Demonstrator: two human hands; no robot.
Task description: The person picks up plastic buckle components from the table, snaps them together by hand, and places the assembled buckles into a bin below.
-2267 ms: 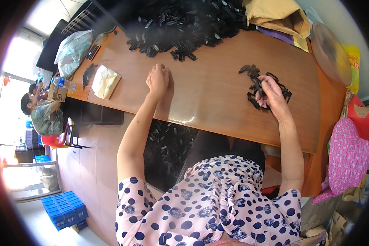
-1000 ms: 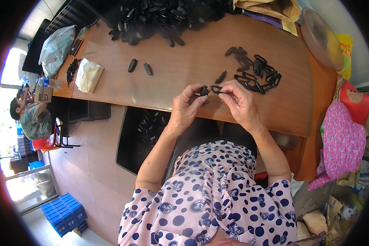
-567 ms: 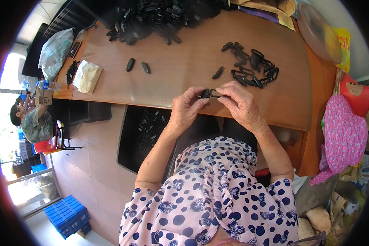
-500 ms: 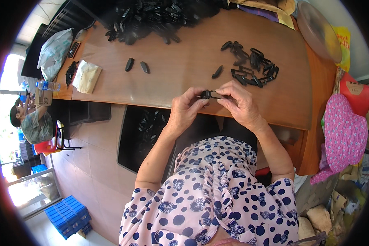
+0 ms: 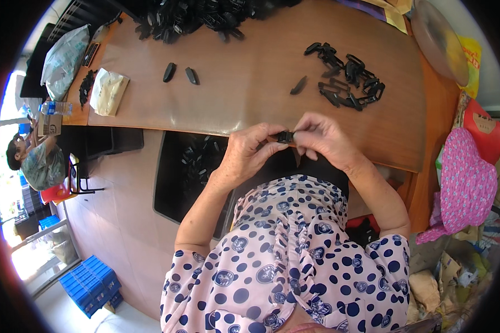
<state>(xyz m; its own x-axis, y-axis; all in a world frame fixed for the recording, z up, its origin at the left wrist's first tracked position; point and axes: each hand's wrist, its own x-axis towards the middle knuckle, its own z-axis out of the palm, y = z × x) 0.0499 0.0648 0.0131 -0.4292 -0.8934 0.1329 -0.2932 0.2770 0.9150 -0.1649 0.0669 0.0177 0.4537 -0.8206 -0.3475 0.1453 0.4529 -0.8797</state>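
A small black plastic part [image 5: 284, 137] is held just over the near edge of the wooden table [image 5: 222, 105]. Its left end is pinched between the thumb and fingers of my left hand [image 5: 247, 152]. My right hand [image 5: 329, 143], slightly blurred, has its fingertips closed at the right end of the same part, covering that end. Beyond my hands lies a single dark oblong piece [image 5: 299, 85]. To its right is a loose cluster of black frame-shaped plastic parts [image 5: 350, 83]. Two more oblong black pieces [image 5: 169, 72] lie farther left.
A large heap of black parts [image 5: 189, 19] covers the table's far side. Below the near edge stands a black bin [image 5: 166, 188] with parts inside. A white paper packet [image 5: 109, 91] and plastic bag [image 5: 65, 61] lie left. Another person [image 5: 41, 164] sits at far left.
My right hand has moved inward along the part, and its fingers have curled more. Less of the part shows between my hands. The whole view has shifted slightly.
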